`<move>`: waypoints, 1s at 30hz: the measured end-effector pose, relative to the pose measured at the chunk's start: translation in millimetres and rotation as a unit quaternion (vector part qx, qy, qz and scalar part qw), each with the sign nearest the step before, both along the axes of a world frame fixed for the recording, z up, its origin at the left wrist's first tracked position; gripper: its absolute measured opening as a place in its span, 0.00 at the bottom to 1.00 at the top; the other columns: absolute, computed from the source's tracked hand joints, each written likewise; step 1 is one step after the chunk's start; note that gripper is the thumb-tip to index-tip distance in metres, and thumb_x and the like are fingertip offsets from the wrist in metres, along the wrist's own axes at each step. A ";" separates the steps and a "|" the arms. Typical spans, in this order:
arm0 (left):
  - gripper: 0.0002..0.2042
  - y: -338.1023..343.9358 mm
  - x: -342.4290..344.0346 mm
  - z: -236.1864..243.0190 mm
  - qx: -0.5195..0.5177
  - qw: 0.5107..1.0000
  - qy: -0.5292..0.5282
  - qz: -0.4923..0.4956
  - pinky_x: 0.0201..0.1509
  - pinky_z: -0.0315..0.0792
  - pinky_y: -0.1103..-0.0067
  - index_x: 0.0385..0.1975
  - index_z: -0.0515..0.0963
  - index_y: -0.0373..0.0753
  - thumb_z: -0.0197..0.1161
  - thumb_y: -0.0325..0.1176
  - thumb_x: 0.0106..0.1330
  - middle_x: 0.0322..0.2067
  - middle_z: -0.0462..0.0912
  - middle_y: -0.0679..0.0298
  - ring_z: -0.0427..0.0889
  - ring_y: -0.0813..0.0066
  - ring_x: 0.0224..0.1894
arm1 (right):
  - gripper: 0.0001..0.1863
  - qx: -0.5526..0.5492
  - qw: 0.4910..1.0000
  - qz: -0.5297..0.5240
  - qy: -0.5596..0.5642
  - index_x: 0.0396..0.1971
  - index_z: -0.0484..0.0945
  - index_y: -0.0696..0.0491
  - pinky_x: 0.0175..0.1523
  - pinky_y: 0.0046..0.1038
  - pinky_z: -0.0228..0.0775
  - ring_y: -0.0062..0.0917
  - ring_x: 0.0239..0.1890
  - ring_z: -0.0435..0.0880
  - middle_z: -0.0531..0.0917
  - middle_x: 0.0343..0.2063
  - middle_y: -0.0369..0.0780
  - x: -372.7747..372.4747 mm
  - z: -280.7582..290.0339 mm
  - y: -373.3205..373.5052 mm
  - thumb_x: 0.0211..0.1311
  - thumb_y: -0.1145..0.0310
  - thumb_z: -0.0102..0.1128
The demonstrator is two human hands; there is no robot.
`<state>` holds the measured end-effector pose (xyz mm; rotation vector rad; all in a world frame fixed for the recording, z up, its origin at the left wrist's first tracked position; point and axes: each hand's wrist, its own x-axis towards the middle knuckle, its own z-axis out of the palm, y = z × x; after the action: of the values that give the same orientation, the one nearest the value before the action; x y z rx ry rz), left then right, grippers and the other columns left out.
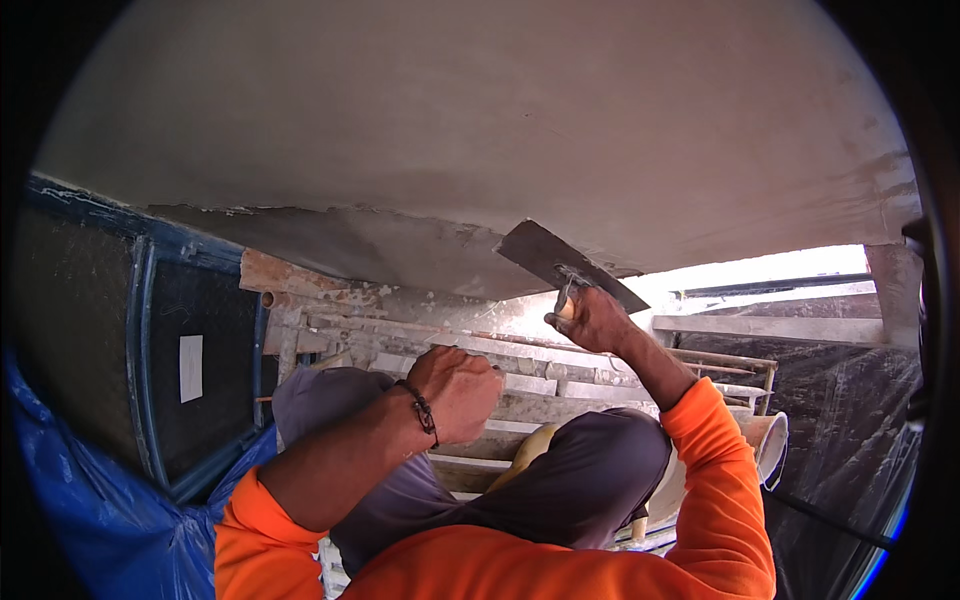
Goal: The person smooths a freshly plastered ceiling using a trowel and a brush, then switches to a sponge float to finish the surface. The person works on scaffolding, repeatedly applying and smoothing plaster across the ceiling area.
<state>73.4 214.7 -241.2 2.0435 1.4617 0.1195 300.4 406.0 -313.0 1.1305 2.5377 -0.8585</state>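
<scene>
1 rectangular trowel, dark flat blade, pale tan handle

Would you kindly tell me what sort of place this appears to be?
Probably a building site: the right hand holds a trowel by a smooth grey surface, with boards below and blue sheeting at the left.

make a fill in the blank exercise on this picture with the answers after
The trowel is held in the person's ____ grip.
A dark bracelet circles the person's ____ wrist.
The crumpled sheet at the picture's lower left is coloured ____.
Both sleeves are bright ____.

Missing words: right; left; blue; orange
</scene>
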 end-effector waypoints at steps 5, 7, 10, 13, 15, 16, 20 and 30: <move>0.09 1.8 -1.4 -2.1 0.016 1.000 0.009 0.009 0.45 0.79 0.60 0.34 0.83 0.37 0.63 0.31 0.54 0.30 0.86 0.52 0.88 0.51 0.35 | 0.24 -0.103 0.986 -0.022 0.131 0.23 0.74 0.57 0.29 0.35 0.67 0.25 0.21 0.70 0.74 0.16 0.40 -4.8 15.4 -8.0 0.65 0.52 0.71; 0.10 3.7 -3.3 0.6 0.010 1.000 0.012 0.021 0.45 0.79 0.60 0.36 0.83 0.37 0.63 0.31 0.55 0.30 0.86 0.52 0.88 0.51 0.36 | 0.24 -0.127 0.980 -0.031 0.147 0.24 0.75 0.57 0.29 0.35 0.67 0.25 0.21 0.70 0.74 0.17 0.40 -5.4 16.7 -13.9 0.65 0.51 0.72; 0.11 8.4 -10.4 9.3 0.028 0.997 0.009 0.075 0.46 0.79 0.59 0.38 0.82 0.37 0.63 0.32 0.57 0.31 0.86 0.51 0.87 0.50 0.37 | 0.25 -0.158 0.977 -0.022 0.141 0.25 0.75 0.57 0.30 0.36 0.68 0.26 0.22 0.71 0.74 0.17 0.41 -4.1 14.4 -17.6 0.65 0.49 0.71; 0.12 13.1 -24.4 21.3 0.050 0.990 -0.005 0.135 0.46 0.79 0.60 0.40 0.82 0.36 0.62 0.32 0.57 0.32 0.86 0.51 0.87 0.50 0.37 | 0.26 -0.127 0.981 -0.001 0.144 0.25 0.76 0.59 0.31 0.36 0.68 0.27 0.22 0.70 0.74 0.16 0.42 -0.4 8.7 -17.6 0.66 0.49 0.70; 0.11 16.1 -36.8 29.3 0.134 0.975 -0.037 0.172 0.43 0.79 0.59 0.39 0.82 0.36 0.62 0.33 0.61 0.30 0.85 0.50 0.86 0.48 0.36 | 0.27 -0.139 0.987 -0.033 0.075 0.25 0.75 0.59 0.31 0.37 0.68 0.27 0.22 0.70 0.74 0.16 0.42 2.2 4.6 -15.6 0.66 0.49 0.70; 0.11 17.4 -43.0 32.9 0.142 0.971 -0.060 0.182 0.43 0.78 0.59 0.39 0.81 0.35 0.63 0.34 0.61 0.30 0.85 0.49 0.86 0.47 0.35 | 0.27 -0.142 0.986 -0.036 0.079 0.24 0.76 0.60 0.31 0.37 0.68 0.28 0.22 0.70 0.75 0.16 0.43 3.2 2.8 -14.8 0.66 0.49 0.70; 0.11 22.8 -62.4 40.1 0.175 0.947 -0.129 0.236 0.40 0.77 0.63 0.37 0.80 0.32 0.67 0.34 0.64 0.31 0.85 0.49 0.86 0.49 0.35 | 0.27 -0.152 0.984 -0.015 0.092 0.26 0.76 0.60 0.33 0.37 0.69 0.29 0.23 0.73 0.75 0.17 0.44 2.7 -1.1 -13.5 0.67 0.49 0.68; 0.14 30.3 -67.2 17.5 0.172 0.944 -0.107 0.262 0.47 0.76 0.64 0.39 0.82 0.30 0.68 0.36 0.63 0.34 0.86 0.49 0.84 0.48 0.36 | 0.26 -0.290 0.954 -0.073 0.022 0.22 0.75 0.54 0.29 0.31 0.68 0.22 0.20 0.75 0.75 0.15 0.35 -2.3 10.5 -16.5 0.65 0.45 0.69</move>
<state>6.2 245.1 -223.7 1.7643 1.9048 0.8390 298.1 389.5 -302.6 1.1047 2.0214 -1.5473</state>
